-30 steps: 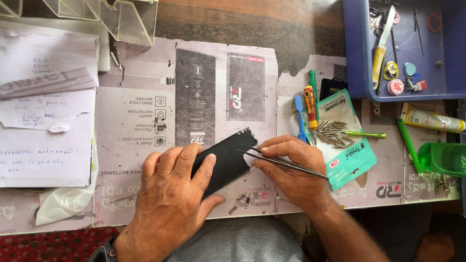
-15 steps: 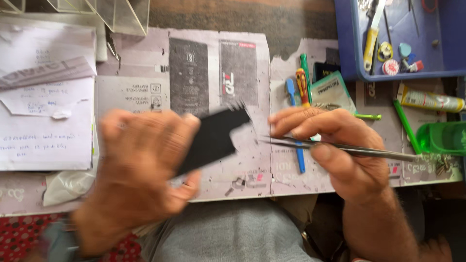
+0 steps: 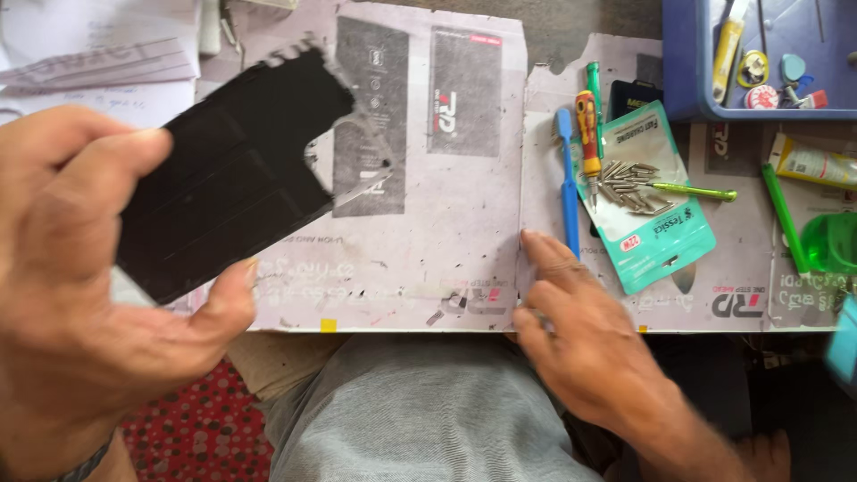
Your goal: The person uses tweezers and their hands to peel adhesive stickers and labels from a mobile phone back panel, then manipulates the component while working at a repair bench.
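My left hand [image 3: 89, 295] is raised close to the camera and grips a thin black rectangular panel [image 3: 223, 174], tilted, its top edge ragged. My right hand [image 3: 589, 348] lies at the near edge of the work mat [image 3: 428, 268], fingers spread and pointing toward a blue toothbrush [image 3: 568, 183]. Nothing is in the right hand. The tweezers seen earlier are out of sight.
On the mat's right lie a red-yellow screwdriver [image 3: 587, 134], a teal packet [image 3: 652, 205] with loose metal bits, and green tools [image 3: 784, 228]. A blue tray [image 3: 687, 62] of small parts stands at the back right; papers [image 3: 98, 62] lie back left.
My left hand has lifted the black panel off the mat toward the camera. My right hand no longer holds the tweezers and has dropped to the mat's near edge.
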